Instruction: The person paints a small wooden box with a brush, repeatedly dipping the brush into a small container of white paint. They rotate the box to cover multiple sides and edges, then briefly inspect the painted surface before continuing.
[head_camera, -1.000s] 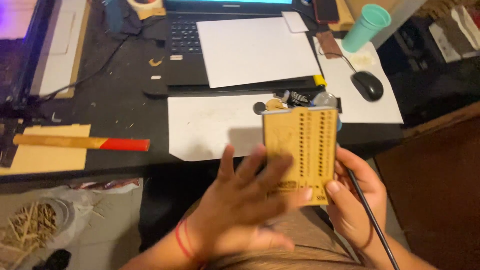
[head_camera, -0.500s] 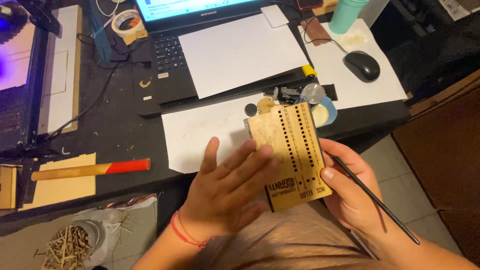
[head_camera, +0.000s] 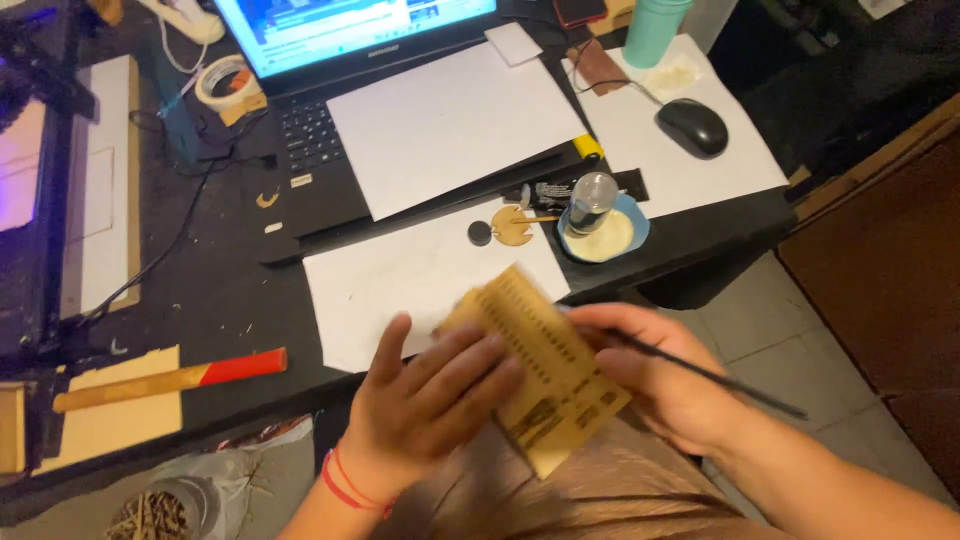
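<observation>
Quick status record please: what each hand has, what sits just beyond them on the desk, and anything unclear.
left hand: fingers spread flat on the wooden panel
right hand: holds the panel's edge, with a thin dark stick in its grip
panel: tilted, rows of small holes
beyond: white sheet, blue dish with a small bottle
left side: hammer
unclear: stick's tip

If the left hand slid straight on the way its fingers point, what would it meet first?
Probably the right hand: the left hand lies on the thin perforated wooden panel, fingers pointing across it towards that hand. Depth is unclear.
</observation>
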